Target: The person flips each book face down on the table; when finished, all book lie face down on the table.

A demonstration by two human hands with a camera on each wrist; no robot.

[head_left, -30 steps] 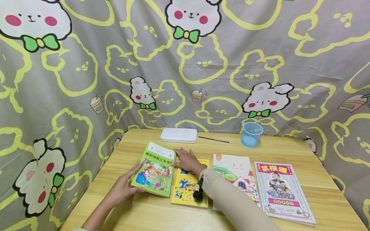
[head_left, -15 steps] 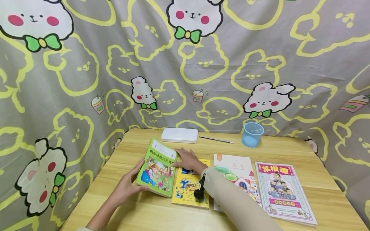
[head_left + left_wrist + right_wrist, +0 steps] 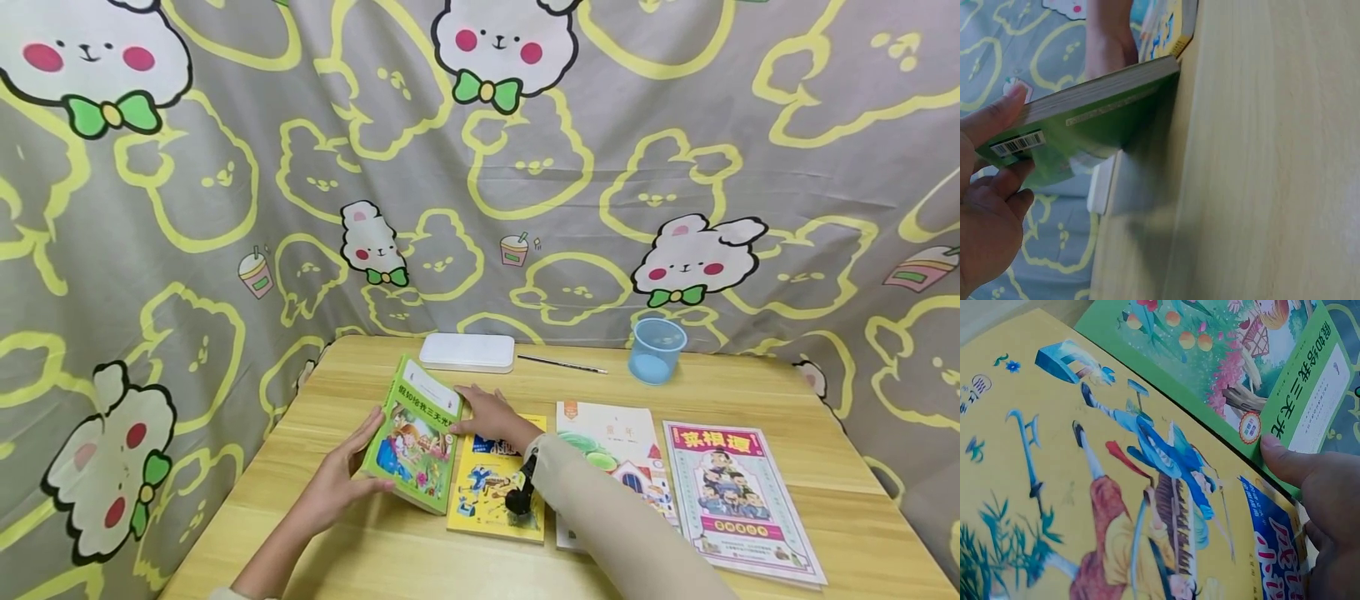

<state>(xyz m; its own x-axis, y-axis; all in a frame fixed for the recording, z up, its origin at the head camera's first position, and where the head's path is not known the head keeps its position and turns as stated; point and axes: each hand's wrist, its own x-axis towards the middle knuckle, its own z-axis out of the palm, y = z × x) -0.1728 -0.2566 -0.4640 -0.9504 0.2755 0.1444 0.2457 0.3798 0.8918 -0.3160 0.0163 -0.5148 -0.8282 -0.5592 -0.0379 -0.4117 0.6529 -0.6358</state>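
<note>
A green paperback book point(image 3: 416, 442) with an illustrated cover stands tilted on the table, its left side raised and its right side low. My left hand point(image 3: 333, 483) grips its left side, thumb at the bottom edge; the left wrist view shows that hand's fingers under the barcoded back cover point(image 3: 1054, 159). At the upper right edge, my right hand point(image 3: 495, 417) holds the book, its thumb point(image 3: 1282, 456) on the cover and its other fingers partly hidden. Beneath the right wrist lies a yellow book point(image 3: 498, 492), close beside the green one.
Right of the yellow book lie a white book point(image 3: 611, 433) and a pink-bordered book point(image 3: 738, 500). Along the back of the wooden table point(image 3: 360, 542) are a white case point(image 3: 467, 352), a pencil point(image 3: 562, 363) and a blue cup point(image 3: 657, 350). A patterned curtain point(image 3: 570, 192) hangs behind.
My left hand has raised the left side of the green book and shifted it slightly right, so it tilts more steeply. My right hand stays at its right edge.
</note>
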